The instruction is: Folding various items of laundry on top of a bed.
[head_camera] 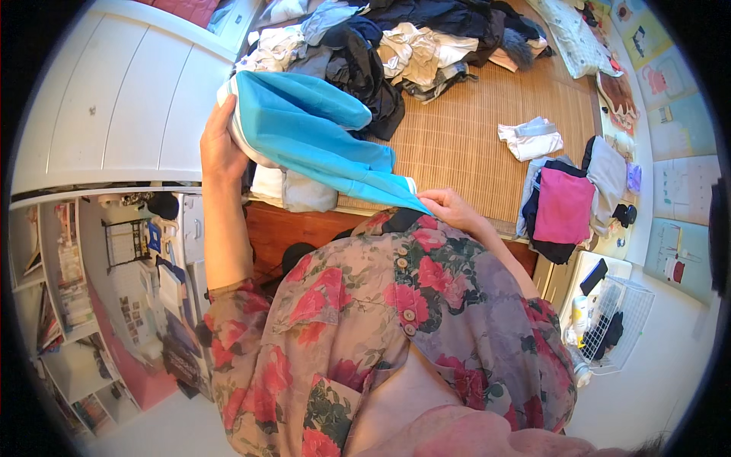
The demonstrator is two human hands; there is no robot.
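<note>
A turquoise garment (308, 131) with white trim hangs stretched between my two hands in front of my chest. My left hand (223, 140) grips its white-edged end at the upper left. Near the edge of the mat, my right hand (451, 208) pinches the narrow lower corner. The cloth slants down from left to right, with loose folds between the grips. Beneath it, partly hidden, lie a folded white cloth (267, 181) and a folded grey cloth (310, 191). Fingers of my left hand are partly hidden behind the fabric.
A bamboo mat (457, 148) covers the bed, with a heap of mixed clothes (365, 51) at the back. On the right sit a folded white garment (531, 139) and a stack topped by a pink garment (565, 205). A wire basket (619, 325) stands lower right; bookshelves (68, 320) stand left.
</note>
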